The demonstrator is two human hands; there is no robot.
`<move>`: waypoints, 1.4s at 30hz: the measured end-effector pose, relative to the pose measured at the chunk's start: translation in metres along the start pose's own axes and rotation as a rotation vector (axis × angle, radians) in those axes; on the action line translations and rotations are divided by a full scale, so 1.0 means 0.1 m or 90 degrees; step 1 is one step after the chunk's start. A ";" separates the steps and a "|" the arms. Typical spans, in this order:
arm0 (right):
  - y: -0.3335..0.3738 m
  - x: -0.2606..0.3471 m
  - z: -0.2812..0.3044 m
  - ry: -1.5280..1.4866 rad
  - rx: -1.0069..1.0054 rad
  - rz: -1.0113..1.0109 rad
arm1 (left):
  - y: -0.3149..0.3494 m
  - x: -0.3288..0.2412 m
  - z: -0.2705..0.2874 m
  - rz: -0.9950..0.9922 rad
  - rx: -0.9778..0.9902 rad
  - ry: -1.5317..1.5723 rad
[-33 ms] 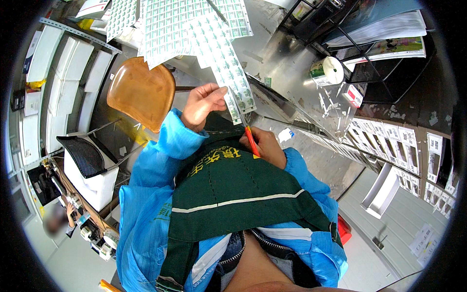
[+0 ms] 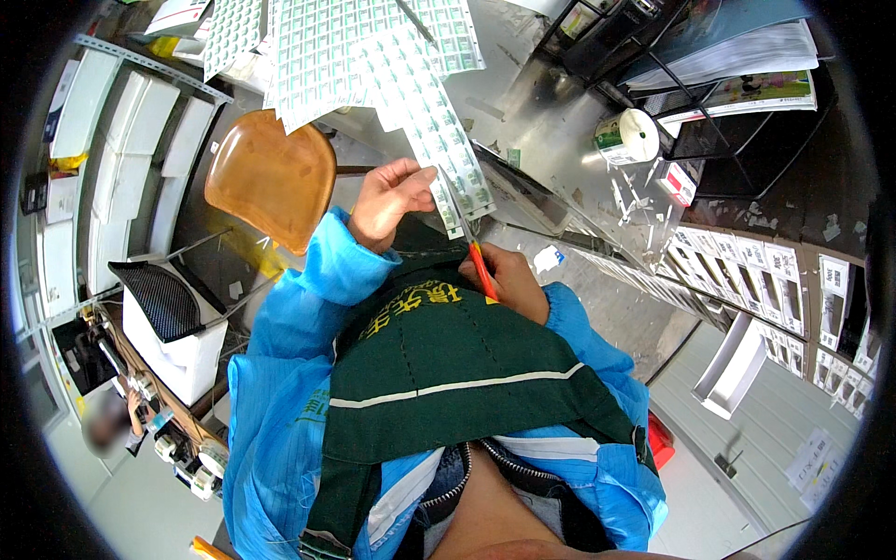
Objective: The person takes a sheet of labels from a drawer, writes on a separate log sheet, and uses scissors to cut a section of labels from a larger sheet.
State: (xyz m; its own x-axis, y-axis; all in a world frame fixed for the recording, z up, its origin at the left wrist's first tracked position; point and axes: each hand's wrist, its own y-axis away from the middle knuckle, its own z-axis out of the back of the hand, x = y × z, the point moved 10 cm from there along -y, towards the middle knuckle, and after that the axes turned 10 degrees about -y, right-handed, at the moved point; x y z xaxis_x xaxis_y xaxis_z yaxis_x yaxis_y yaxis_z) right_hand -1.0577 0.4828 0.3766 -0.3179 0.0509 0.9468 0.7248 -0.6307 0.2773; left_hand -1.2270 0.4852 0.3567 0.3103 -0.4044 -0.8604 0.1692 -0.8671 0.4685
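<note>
My left hand (image 2: 385, 207) is closed, thumb and fingers pinching the left edge of a white label sheet (image 2: 444, 145) printed with rows of small green labels. My right hand (image 2: 515, 282) grips scissors (image 2: 483, 273) by their orange-red handles, in front of the dark green apron (image 2: 448, 359). The blades reach up into the near end of the sheet, between a narrow strip on the left and the wider part. Farther away, the sheet overlaps larger green-printed label sheets (image 2: 322, 65) spread on the work surface.
A brown chair (image 2: 271, 177) stands to the left. On the metal table at right are a label roll (image 2: 627, 138), a small red-and-white box (image 2: 679, 183), paper scraps and a black wire rack (image 2: 714, 117). Shelves of white boxes (image 2: 117, 168) line the left. Another person's hand (image 2: 135, 406) shows at lower left.
</note>
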 end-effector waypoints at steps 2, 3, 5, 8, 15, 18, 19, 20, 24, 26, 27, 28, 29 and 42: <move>-0.03 0.04 0.01 0.038 -0.002 0.000 | 0.00 -0.03 -0.01 -0.016 0.009 -0.015; -0.05 0.05 0.01 0.037 -0.002 0.013 | 0.00 -0.06 -0.02 -0.024 0.015 -0.023; -0.08 0.07 -0.01 0.034 -0.001 0.040 | 0.01 -0.06 -0.02 -0.021 0.024 -0.036; -0.10 0.18 -0.01 0.040 -0.009 0.060 | 0.04 -0.07 -0.03 -0.007 0.050 -0.049; -0.12 0.09 -0.03 0.009 0.004 0.023 | 0.09 0.00 -0.06 0.019 0.083 -0.065; -0.13 0.09 -0.02 0.001 -0.019 0.033 | 0.14 0.03 -0.14 0.041 0.106 -0.077; -0.15 0.11 0.00 0.002 -0.038 0.049 | 0.16 0.05 -0.19 0.042 0.115 -0.059; -0.16 0.13 0.03 0.003 -0.056 0.066 | 0.18 0.08 -0.21 0.052 0.128 -0.063; -0.13 0.19 0.04 -0.040 -0.042 0.035 | 0.19 0.02 -0.23 0.026 0.147 -0.114; -0.12 0.09 0.03 -0.013 -0.037 0.019 | 0.10 -0.02 -0.11 0.030 0.099 -0.054; -0.11 0.06 0.03 -0.005 -0.036 0.016 | 0.04 -0.04 -0.05 0.032 0.074 -0.024; -0.10 0.03 0.04 0.004 -0.034 0.014 | -0.03 -0.05 0.02 0.018 0.053 -0.017; -0.10 0.02 0.03 0.012 -0.031 0.012 | -0.06 -0.13 0.05 -0.004 0.022 -0.001; -0.14 -0.07 -0.02 0.004 -0.006 0.006 | -0.11 -0.12 0.01 -0.028 0.029 -0.063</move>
State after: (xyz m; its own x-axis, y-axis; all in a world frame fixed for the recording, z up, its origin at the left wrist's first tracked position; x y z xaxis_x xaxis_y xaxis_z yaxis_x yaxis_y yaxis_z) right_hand -1.0671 0.4893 0.3660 -0.3152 0.0395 0.9482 0.7221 -0.6383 0.2666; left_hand -1.2334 0.4991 0.3619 0.2095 -0.3911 -0.8962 0.1374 -0.8957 0.4230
